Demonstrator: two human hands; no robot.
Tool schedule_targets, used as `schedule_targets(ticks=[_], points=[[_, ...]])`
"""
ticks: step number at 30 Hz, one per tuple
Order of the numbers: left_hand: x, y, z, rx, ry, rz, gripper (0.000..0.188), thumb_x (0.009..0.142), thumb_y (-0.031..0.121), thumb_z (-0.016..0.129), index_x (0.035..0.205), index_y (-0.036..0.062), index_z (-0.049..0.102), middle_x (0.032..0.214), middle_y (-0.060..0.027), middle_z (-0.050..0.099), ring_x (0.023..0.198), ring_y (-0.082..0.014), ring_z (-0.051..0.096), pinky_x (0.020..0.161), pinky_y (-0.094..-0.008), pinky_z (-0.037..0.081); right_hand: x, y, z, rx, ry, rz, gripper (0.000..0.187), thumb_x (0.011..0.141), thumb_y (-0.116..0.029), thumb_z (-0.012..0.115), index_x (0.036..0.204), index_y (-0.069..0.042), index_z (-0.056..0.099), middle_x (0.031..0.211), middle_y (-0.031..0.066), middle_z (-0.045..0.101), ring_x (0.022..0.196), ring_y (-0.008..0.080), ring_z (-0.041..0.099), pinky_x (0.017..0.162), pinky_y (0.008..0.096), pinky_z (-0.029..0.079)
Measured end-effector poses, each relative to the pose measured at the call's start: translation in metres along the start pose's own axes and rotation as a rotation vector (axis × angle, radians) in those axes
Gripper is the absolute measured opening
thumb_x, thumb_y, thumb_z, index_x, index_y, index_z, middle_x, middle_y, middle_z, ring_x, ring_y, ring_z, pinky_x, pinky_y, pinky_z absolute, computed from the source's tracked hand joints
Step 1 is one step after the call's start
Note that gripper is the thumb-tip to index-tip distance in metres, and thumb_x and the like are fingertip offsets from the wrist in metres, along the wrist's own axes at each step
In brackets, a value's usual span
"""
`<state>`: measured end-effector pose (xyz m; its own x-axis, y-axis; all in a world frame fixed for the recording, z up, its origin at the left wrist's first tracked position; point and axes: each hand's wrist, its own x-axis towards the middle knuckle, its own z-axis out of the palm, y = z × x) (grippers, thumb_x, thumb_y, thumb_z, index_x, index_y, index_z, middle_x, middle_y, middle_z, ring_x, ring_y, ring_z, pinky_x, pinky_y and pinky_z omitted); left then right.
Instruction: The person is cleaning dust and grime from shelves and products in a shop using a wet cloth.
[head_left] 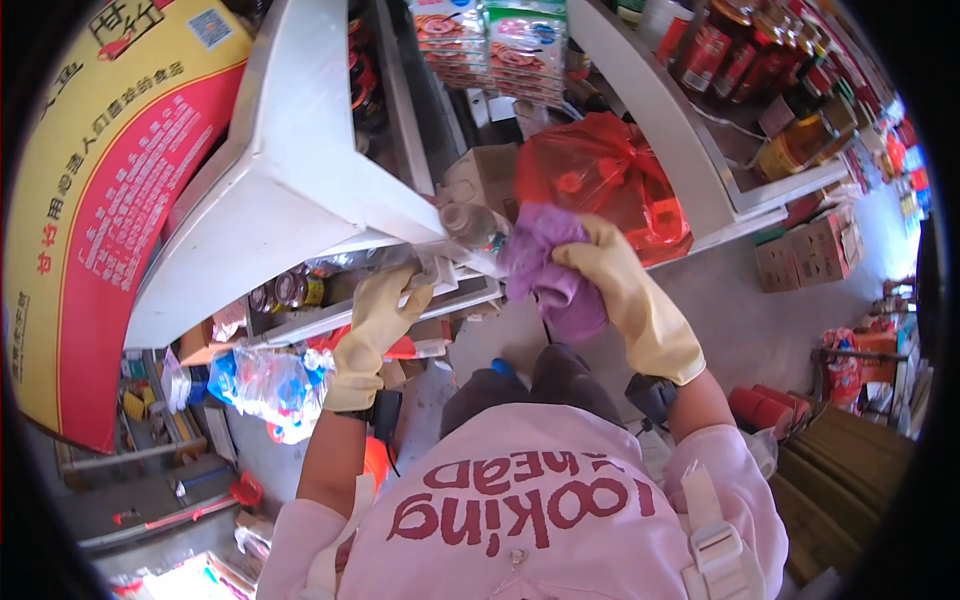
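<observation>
Gloved left hand [375, 325] grips the white shelf's front edge [300, 205]; gloved right hand [610, 275] clasps a purple cloth [545, 270] against a bottle [470, 222].

Cloth [545, 265] right of shelf [290, 190]

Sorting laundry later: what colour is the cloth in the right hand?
Purple cloth, clearest in the head view.

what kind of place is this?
Probably a small grocery or general store. White metal shelving holds rows of red-labelled bottles and packaged goods; cardboard cartons sit on the floor. The person's gloved right hand holds a purple cloth at the shelf.
</observation>
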<state>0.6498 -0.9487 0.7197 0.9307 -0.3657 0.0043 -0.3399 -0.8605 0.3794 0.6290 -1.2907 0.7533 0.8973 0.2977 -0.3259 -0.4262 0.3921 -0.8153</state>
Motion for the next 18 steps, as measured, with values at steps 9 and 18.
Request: schedule_targets(ticks=[9,18], points=[[-0.002,0.009,-0.011,0.075,-0.035,0.030,0.052,0.085,0.044,0.074,0.108,-0.0030,0.070,0.109,-0.0248,0.071,0.102,-0.0440,0.065,0.091,-0.0505,0.051,0.112,-0.054,0.055,-0.508,0.288,-0.499,0.035,0.095,-0.018,0.063,0.128,-0.007,0.065,0.113,0.0127,0.071,0.105,0.0271,0.068,0.094,0.0342,0.050],[0.001,0.006,-0.002,0.057,-0.092,-0.088,0.052,0.087,0.047,0.072,0.108,-0.0010,0.070,0.116,-0.0256,0.069,0.109,-0.0444,0.062,0.097,-0.0517,0.047,0.280,-0.012,0.057,-1.202,-0.441,-0.409,0.033,0.091,-0.011,0.062,0.123,-0.008,0.065,0.114,0.0167,0.072,0.092,0.0342,0.072,0.080,0.0437,0.057]])
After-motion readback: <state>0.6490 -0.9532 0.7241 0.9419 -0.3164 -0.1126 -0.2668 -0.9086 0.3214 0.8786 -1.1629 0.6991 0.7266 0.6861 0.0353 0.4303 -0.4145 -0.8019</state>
